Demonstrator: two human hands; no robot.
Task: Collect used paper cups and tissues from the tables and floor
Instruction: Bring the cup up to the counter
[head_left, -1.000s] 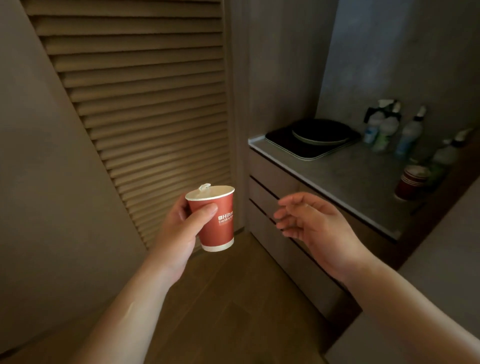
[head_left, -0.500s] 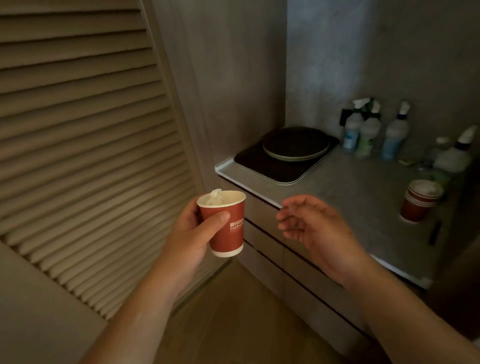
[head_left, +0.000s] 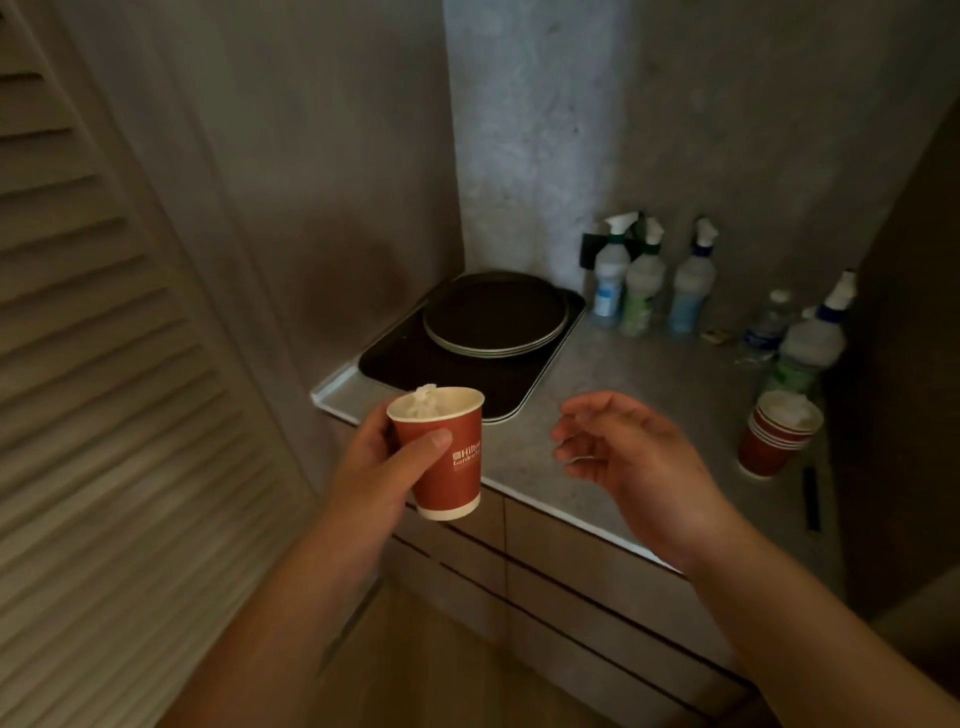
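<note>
- Compared with a moment ago, both hands and the held cup now sit over the front edge of the grey countertop (head_left: 649, 374), which fills more of the view, while the louvred door (head_left: 104, 364) has slid off to the left.
- Nearest, the left hand (head_left: 379, 478) grips a red paper cup (head_left: 441, 452), thumb across its front and fingers curled behind; the cup tilts slightly and has white lettering on its side.
- A crumpled white tissue (head_left: 423, 402) pokes up from inside that cup.
- To its right, the right hand (head_left: 623, 452) hovers above the counter edge, fingers loosely curled and holding nothing.
- Below the hands are drawer fronts (head_left: 571, 571) under the counter and a wooden floor (head_left: 415, 675).
- Further right on the counter stands a stack of red paper cups (head_left: 774, 441), with something white and crumpled in the top one.
- Behind the held cup lies a dark rectangular tray (head_left: 415, 364) with round dark trays (head_left: 493, 317) stacked on it.
- Farthest back, spray bottles (head_left: 644, 286) line the wall, with another spray bottle (head_left: 810, 343) and a small water bottle (head_left: 766, 327) at the right.
</note>
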